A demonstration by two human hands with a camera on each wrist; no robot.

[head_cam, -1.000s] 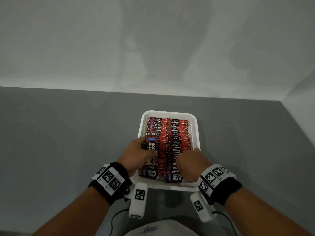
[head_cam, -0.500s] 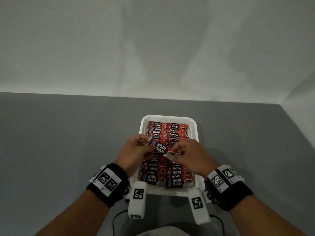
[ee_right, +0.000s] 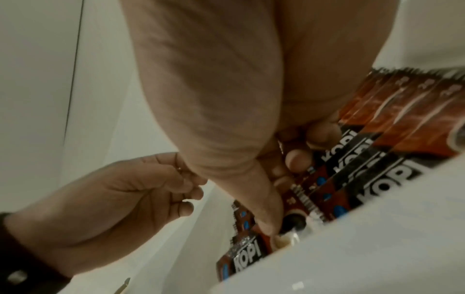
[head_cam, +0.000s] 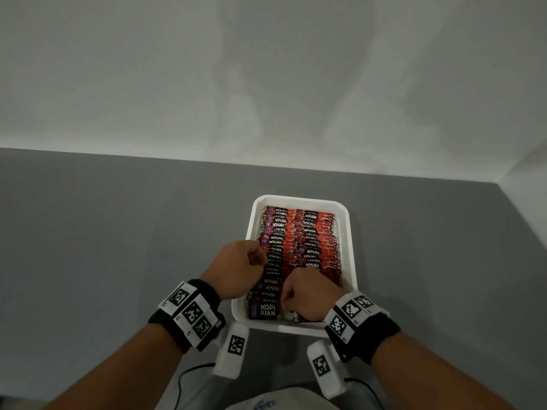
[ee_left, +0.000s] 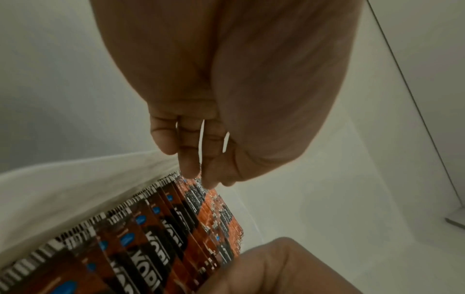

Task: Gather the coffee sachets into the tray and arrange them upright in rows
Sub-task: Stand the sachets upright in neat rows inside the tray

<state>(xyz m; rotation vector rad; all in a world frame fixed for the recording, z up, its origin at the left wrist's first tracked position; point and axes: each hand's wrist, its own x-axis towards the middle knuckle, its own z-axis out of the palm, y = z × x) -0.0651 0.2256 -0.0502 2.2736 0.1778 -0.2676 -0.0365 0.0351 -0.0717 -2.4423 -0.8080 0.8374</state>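
Note:
A white tray (head_cam: 350, 232) on the grey table holds red and black coffee sachets (head_cam: 299, 232) standing in two rows. My right hand (head_cam: 288, 306) is down at the near end of the right row. Its thumb and curled fingers pinch one sachet (ee_right: 289, 200) among the near sachets (ee_right: 377, 159), just inside the tray rim (ee_right: 377, 248). My left hand (head_cam: 257, 258) hovers over the left row with loosely curled fingers and holds nothing. Its fingertips (ee_left: 201, 177) sit at the top edges of the sachets (ee_left: 156, 228), beside the tray wall (ee_left: 75, 179).
The grey table (head_cam: 118, 247) stretches wide to the left of the tray and a little to the right. A white wall (head_cam: 266, 84) closes the back, and another rises at the far right. White camera units (head_cam: 233, 350) hang under both wrists near the table's front edge.
Both hands held one sachet above the tray's middle. My right hand has carried it down to the near end of the right row, and my left hand has let go.

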